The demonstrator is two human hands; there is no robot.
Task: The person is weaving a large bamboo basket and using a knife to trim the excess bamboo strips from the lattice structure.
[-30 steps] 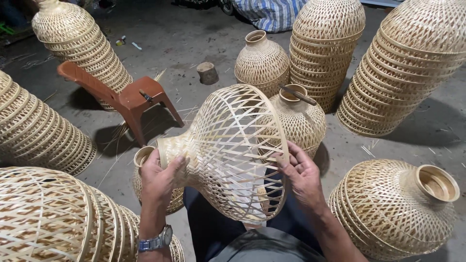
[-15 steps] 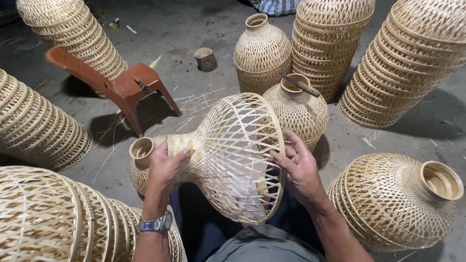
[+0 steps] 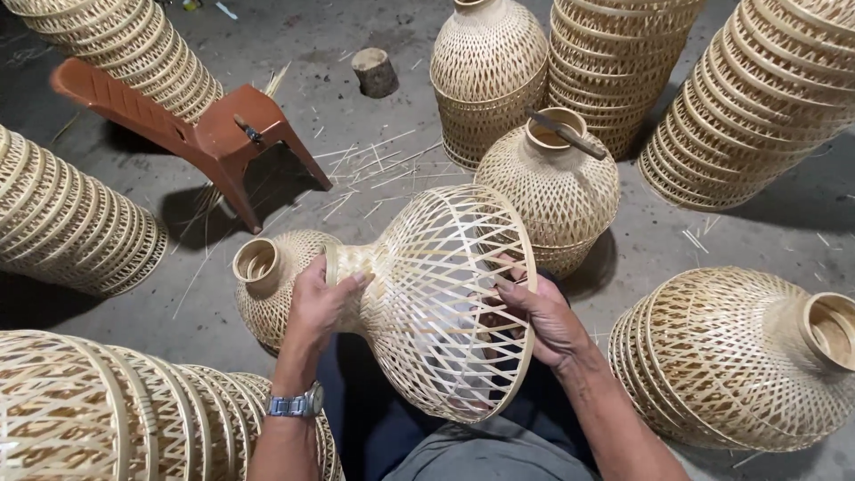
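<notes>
Open-weave bamboo shade (image 3: 436,303) held over the lap: left hand (image 3: 322,298) clamped on its neck, right hand (image 3: 543,316) gripping the wide rim. Thin rim strips could crack if squeezed harder

I see the open-weave shade (image 3: 445,303) lying sideways between my left hand (image 3: 321,303) and right hand (image 3: 543,321). A necked basket (image 3: 557,187) stands just behind it; a toppled stool (image 3: 205,134) lies far left.
</notes>
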